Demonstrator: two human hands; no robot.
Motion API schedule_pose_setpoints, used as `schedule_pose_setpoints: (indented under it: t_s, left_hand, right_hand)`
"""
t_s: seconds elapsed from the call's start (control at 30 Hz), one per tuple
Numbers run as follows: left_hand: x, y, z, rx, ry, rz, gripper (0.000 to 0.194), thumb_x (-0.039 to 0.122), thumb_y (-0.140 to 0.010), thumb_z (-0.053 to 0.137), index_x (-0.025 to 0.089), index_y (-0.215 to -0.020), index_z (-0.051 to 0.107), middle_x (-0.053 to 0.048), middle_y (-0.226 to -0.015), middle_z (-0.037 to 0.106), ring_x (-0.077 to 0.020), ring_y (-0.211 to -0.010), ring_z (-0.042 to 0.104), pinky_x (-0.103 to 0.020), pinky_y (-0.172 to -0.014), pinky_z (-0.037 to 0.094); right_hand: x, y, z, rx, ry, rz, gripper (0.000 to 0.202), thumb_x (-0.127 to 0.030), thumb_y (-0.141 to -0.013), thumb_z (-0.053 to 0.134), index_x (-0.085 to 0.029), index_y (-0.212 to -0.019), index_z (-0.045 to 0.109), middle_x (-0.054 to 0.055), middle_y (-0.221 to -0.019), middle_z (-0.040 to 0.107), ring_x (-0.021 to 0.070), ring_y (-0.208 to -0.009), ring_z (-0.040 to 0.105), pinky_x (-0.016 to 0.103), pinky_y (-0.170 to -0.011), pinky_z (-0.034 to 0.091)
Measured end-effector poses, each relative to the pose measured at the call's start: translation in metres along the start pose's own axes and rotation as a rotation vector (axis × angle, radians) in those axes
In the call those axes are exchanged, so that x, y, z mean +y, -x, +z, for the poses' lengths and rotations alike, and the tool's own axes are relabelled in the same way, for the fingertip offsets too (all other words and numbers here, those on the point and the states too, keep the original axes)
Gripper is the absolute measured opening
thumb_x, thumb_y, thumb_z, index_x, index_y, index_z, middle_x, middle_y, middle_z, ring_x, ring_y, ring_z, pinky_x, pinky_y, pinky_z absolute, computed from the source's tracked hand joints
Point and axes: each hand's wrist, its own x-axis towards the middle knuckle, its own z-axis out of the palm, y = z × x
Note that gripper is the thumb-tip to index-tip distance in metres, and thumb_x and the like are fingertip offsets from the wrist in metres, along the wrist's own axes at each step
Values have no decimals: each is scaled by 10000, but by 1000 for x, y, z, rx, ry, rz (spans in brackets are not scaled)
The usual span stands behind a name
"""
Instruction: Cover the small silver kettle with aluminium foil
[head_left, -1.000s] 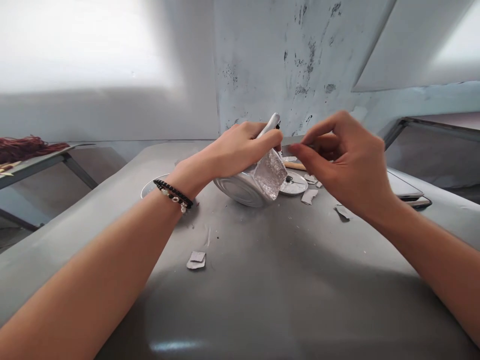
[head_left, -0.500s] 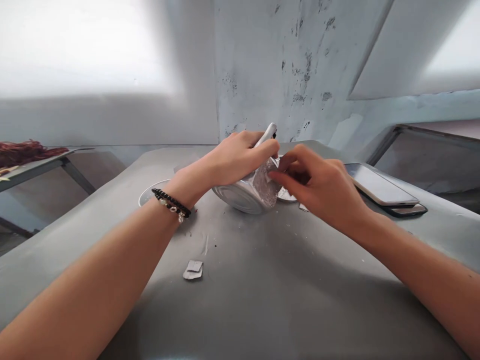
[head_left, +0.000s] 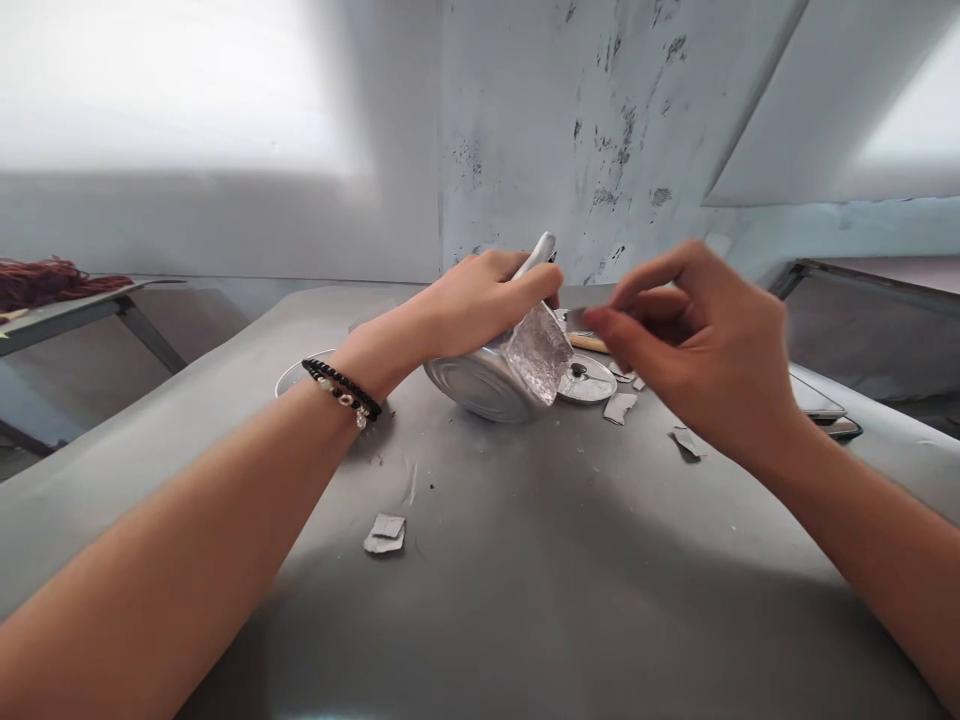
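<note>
My left hand (head_left: 487, 300) is closed on a silvery metal pot (head_left: 484, 388) with a pale handle (head_left: 537, 258). The pot is tipped so that its round, ringed base faces me. A crinkled silver foil patch (head_left: 538, 352) sticks out on its right side. To the right of the pot, my right hand (head_left: 686, 340) pinches a small thin grey piece (head_left: 576, 319), slightly apart from the foil. Its exact kind is unclear. Beneath that hand lie a round metal lid (head_left: 592, 385) with a black knob and several grey scraps (head_left: 619, 407).
Two stacked scraps (head_left: 385, 533) lie on the grey tabletop (head_left: 525, 560) nearer to me. A round rim (head_left: 289, 376) shows behind my left wrist. Phone-like flat devices (head_left: 817, 400) sit at the right. Reddish strands (head_left: 60, 285) rest on a side table at far left.
My right hand has moved right and up, away from the foil patch, with a small grey piece between its fingers. The lid and scraps now show. My left hand keeps its hold.
</note>
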Motion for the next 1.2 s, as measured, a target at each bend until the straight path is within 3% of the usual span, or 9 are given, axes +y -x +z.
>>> schedule_pose_setpoints:
  t_s: [0.1,0.13,0.27,0.43,0.57,0.73,0.87,1.03,1.2]
  left_hand:
    - [0,0,0,-10,-2,1,308,398,-1002,466,246,-818,659,-14,-713,587,-173,-616,507,-334,-591,345]
    - [0,1,0,-17,-7,-6,306,402,-1002,465,247,-820,657,-14,-703,582,-175,-615,505,-335,-583,337]
    - [0,1,0,-21,-7,-9,310,425,-1002,466,250,-821,647,-9,-661,526,-176,-600,479,-344,-559,306]
    - [3,1,-1,-49,-38,34,314,382,-993,464,242,-741,587,-17,-688,528,-178,-642,484,-349,-590,313]
    - [2,1,-1,-39,-60,19,307,410,-994,454,252,-788,617,-18,-699,541,-194,-676,512,-348,-593,311]
    - [7,2,0,-57,-78,31,314,379,-994,446,243,-744,580,-15,-686,518,-184,-653,480,-346,-587,301]
    - [9,2,0,-56,-101,7,301,385,-996,442,250,-763,578,-4,-656,468,-181,-629,444,-341,-564,288]
    - [8,4,0,-58,-76,26,316,397,-990,445,239,-724,512,-4,-687,491,-167,-633,442,-334,-551,286]
    - [8,5,-1,-69,-72,-9,300,421,-987,454,240,-763,539,16,-636,430,-158,-589,397,-335,-526,268]
  right_hand:
    - [0,0,2,-225,11,-28,186,-367,-954,747,-293,-885,591,-70,-605,623,154,-484,511,315,-509,406]
    - [1,-1,2,-227,37,-26,188,-356,-957,741,-288,-875,586,-66,-617,636,153,-488,517,316,-521,411]
    - [3,-2,-1,17,55,0,191,-401,-969,739,-295,-911,592,-51,-651,657,159,-505,526,315,-517,403]
    - [0,-2,2,-216,40,-44,178,-381,-974,718,-292,-898,583,-50,-664,678,163,-504,561,314,-515,418]
    - [1,-2,1,-26,51,-18,199,-434,-981,719,-297,-912,592,-46,-648,659,162,-496,539,316,-510,402]
    - [1,-1,1,-225,10,-41,185,-354,-961,734,-291,-884,578,-62,-631,639,151,-484,523,309,-502,400]
    - [0,-1,1,-59,55,-11,184,-392,-974,724,-301,-907,579,-54,-656,660,161,-497,530,321,-522,400]
    - [0,-1,2,-212,27,-44,185,-394,-976,712,-296,-887,581,-50,-671,673,164,-496,558,321,-510,410]
    - [4,-3,1,-76,34,-23,189,-414,-972,727,-287,-924,595,-45,-678,662,160,-529,568,303,-527,423]
